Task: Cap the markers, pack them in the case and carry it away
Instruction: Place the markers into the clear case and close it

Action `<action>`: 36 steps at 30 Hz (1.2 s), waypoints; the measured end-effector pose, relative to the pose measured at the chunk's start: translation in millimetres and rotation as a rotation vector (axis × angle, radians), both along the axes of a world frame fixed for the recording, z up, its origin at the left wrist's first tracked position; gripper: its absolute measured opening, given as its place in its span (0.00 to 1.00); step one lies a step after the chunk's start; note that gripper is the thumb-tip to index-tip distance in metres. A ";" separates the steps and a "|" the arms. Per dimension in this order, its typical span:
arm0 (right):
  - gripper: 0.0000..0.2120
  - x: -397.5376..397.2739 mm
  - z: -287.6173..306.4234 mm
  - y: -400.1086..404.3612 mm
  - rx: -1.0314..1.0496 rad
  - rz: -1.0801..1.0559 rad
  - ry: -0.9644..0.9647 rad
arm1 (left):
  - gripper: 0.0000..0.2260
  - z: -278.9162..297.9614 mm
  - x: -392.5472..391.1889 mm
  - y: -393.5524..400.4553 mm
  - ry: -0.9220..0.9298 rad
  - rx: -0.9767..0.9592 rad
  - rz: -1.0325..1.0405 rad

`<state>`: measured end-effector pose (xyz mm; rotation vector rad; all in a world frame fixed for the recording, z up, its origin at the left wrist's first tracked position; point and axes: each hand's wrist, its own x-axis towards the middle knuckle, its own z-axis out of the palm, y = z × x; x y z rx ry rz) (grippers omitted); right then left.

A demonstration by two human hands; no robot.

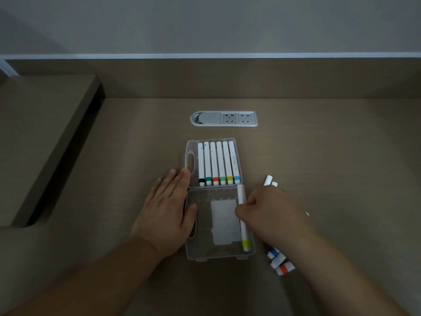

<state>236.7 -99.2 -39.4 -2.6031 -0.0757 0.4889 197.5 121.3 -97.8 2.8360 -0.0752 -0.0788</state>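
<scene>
Marker (242, 218) pinched in right hand (268, 215), over case (218, 224)

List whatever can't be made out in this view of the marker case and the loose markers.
- Head view: the loose markers right of the clear plastic case are mostly hidden under the right forearm; their count is unclear.
- The right hand covers the middle of the yellow-green-banded white marker it holds.
- The left hand covers the case's left edge and lower handle slot.
- Printing on the rightmost packed marker is too small to read.
</scene>
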 end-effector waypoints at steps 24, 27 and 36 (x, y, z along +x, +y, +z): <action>0.13 2.7 -7.7 7.0 -0.254 0.075 -0.029 | 0.34 0.4 0.1 1.0 -0.009 -0.013 -0.011; 0.14 6.9 -0.5 -17.7 -0.071 -0.109 -0.007 | 0.35 0.9 0.3 0.5 -0.008 -0.007 -0.011; 0.15 14.9 -5.0 -38.1 -0.073 -0.150 0.076 | 0.35 -0.6 0.3 0.4 -0.001 -0.006 -0.010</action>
